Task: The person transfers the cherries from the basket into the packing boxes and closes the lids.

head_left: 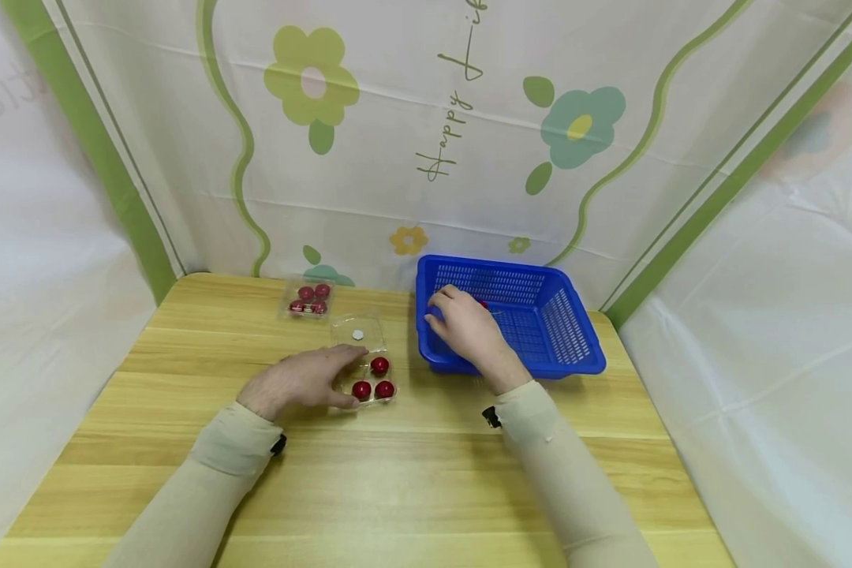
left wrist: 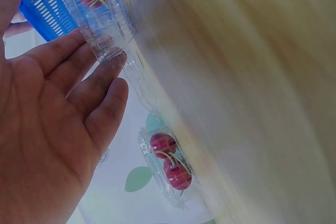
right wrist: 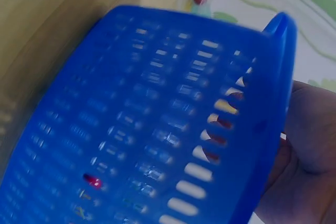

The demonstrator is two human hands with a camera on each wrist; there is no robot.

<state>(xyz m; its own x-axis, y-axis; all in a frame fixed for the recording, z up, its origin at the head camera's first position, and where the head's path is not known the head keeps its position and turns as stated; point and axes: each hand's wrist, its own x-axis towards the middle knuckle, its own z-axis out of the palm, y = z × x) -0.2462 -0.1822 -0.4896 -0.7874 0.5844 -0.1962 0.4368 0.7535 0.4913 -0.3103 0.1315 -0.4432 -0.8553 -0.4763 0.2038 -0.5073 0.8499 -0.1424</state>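
My left hand (head_left: 301, 381) lies beside a clear plastic clamshell box (head_left: 389, 400), its fingers at the far side and its thumb at the near corner. Three dark red cherries (head_left: 379, 365) show in that box. The lid (head_left: 341, 323) is folded back, with a white round spot on it. In the left wrist view, long fingertips (left wrist: 118, 59) touch the box's clear wall. Over the left side of a blue plastic basket (head_left: 575, 367) is my right hand (head_left: 468, 327), fingers loosely bent, nothing showing between them. A red cherry (head_left: 483, 304) peeks out behind it inside the basket.
A second clear box (head_left: 284, 312), lid closed, holds several cherries at the back left of the wooden table (head_left: 397, 489). Its cherries (left wrist: 177, 174) show stems in the left wrist view. A white patterned cloth (head_left: 397, 102) hangs behind the table and at both sides.
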